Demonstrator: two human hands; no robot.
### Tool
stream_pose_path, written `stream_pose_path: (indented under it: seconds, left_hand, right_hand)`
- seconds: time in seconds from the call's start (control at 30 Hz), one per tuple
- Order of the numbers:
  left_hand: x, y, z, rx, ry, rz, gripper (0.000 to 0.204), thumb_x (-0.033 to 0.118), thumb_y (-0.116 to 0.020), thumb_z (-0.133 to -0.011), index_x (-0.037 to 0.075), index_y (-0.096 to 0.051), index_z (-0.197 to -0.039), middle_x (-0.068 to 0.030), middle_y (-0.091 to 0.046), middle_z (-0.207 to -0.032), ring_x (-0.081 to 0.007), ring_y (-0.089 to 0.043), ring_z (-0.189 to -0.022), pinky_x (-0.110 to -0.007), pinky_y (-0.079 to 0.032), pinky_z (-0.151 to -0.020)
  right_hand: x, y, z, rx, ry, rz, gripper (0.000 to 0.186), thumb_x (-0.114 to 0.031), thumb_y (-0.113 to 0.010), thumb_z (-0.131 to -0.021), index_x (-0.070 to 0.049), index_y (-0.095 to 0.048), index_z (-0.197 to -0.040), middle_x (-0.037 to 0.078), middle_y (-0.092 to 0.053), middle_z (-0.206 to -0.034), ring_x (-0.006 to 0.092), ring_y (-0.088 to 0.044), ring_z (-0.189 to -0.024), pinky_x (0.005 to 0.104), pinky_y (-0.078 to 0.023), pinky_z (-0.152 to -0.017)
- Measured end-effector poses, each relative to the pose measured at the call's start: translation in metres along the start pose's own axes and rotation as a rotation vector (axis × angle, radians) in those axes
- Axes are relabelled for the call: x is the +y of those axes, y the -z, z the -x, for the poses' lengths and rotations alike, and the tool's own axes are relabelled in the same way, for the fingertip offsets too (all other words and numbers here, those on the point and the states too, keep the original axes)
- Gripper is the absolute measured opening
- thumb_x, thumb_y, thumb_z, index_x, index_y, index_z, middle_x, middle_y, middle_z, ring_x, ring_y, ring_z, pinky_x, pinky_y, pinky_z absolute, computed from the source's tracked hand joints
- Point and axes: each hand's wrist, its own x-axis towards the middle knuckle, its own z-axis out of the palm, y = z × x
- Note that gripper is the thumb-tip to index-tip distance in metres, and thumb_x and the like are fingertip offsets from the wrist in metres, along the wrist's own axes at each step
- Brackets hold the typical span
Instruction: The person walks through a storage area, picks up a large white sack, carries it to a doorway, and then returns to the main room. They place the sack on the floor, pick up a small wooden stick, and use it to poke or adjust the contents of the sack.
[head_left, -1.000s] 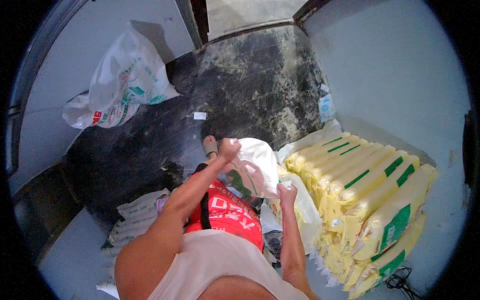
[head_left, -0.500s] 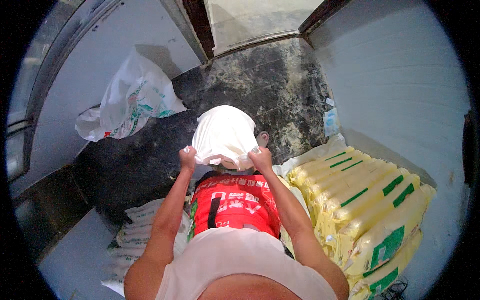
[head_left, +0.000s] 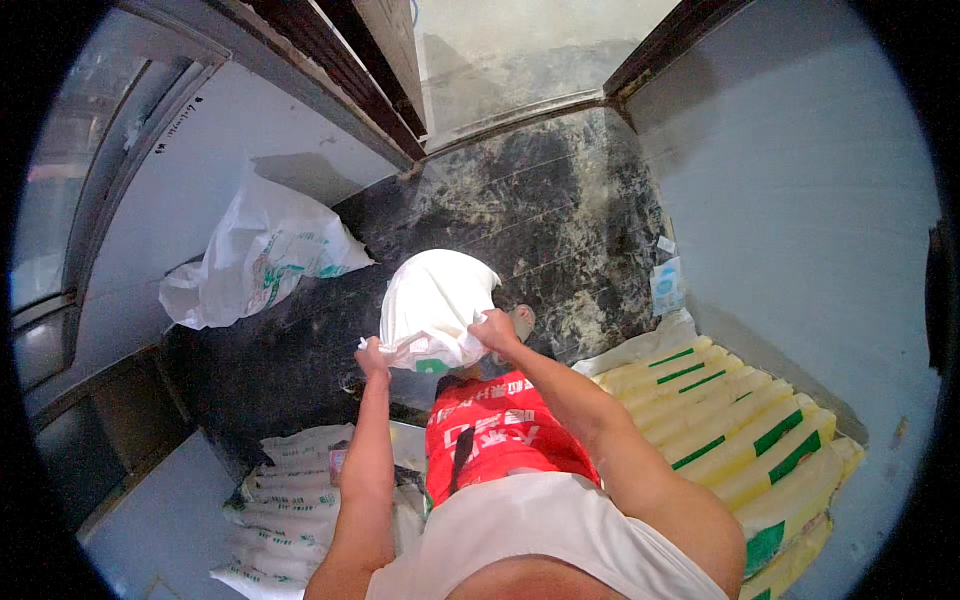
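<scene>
Sacks (head_left: 745,425) lie yellow at right, white at left; left hand (head_left: 374,358) and right hand (head_left: 496,332) grip a white bag (head_left: 437,290), underside hidden.

The white sack (head_left: 435,290) has been swung leftward, away from the stack of yellow sacks (head_left: 735,415). The right hand (head_left: 494,332) has been brought farther forward than the left hand (head_left: 374,358). A green patch (head_left: 432,366), hidden half a second ago, has been exposed at the sack's near edge.
</scene>
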Motion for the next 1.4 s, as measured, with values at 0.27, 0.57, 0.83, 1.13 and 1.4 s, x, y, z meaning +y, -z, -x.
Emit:
stream_pose_path:
  seconds: [0.27,0.57,0.83,1.13,1.4]
  left_hand:
    - [-0.014,0.003,-0.015,0.138,-0.009,0.034,0.019,0.017,-0.056,-0.063,-0.001,-0.052,-0.066,-0.0073,-0.054,-0.066,-0.02,-0.054,-0.055,-0.034,-0.042,-0.049]
    - [0.094,-0.117,0.035,-0.09,-0.162,0.046,0.006,0.005,-0.051,-0.065,0.003,-0.048,-0.06,-0.0019,-0.048,-0.062,-0.0135,-0.049,-0.054,-0.03,-0.038,-0.048]
    - [0.126,-0.229,0.125,-0.256,-0.302,-0.158,0.009,0.01,-0.054,-0.072,0.002,-0.054,-0.068,-0.0009,-0.052,-0.066,-0.0108,-0.048,-0.055,-0.027,-0.039,-0.049]
    - [0.208,-0.429,0.162,-0.64,-0.402,-0.217,0.019,0.018,-0.053,-0.076,0.005,-0.056,-0.062,0.0016,-0.051,-0.058,-0.0076,-0.046,-0.051,-0.027,-0.034,-0.045]
    - [0.306,-0.629,0.167,-1.04,-0.649,-0.332,0.024,0.02,-0.05,-0.07,-0.001,-0.048,-0.057,-0.0098,-0.044,-0.048,-0.0126,-0.038,-0.047,-0.034,-0.033,-0.046]
  right_hand:
    - [-0.021,0.024,0.001,-0.137,-0.014,0.059,0.054,-0.035,-0.063,-0.059,0.0,-0.062,-0.1,0.024,-0.061,-0.094,0.0338,-0.061,-0.088,0.0374,-0.048,-0.08]
    - [-0.048,0.16,-0.099,0.094,0.098,-0.216,0.029,-0.027,-0.064,-0.059,-0.002,-0.065,-0.073,0.019,-0.062,-0.07,0.0321,-0.063,-0.067,0.0375,-0.049,-0.064]
    - [-0.043,0.324,-0.117,0.249,0.174,-0.318,0.025,-0.022,-0.062,-0.06,-0.002,-0.065,-0.076,0.013,-0.064,-0.067,0.0234,-0.063,-0.061,0.034,-0.048,-0.06]
    - [-0.034,0.511,-0.131,0.607,0.173,-0.455,0.017,-0.014,-0.059,-0.062,0.001,-0.06,-0.068,0.008,-0.06,-0.061,0.0134,-0.054,-0.053,0.0305,-0.043,-0.05]
    - [-0.02,0.616,-0.106,0.966,0.019,-0.925,0.008,-0.004,-0.061,-0.065,0.001,-0.058,-0.07,0.005,-0.059,-0.069,0.0156,-0.054,-0.061,0.031,-0.043,-0.057]
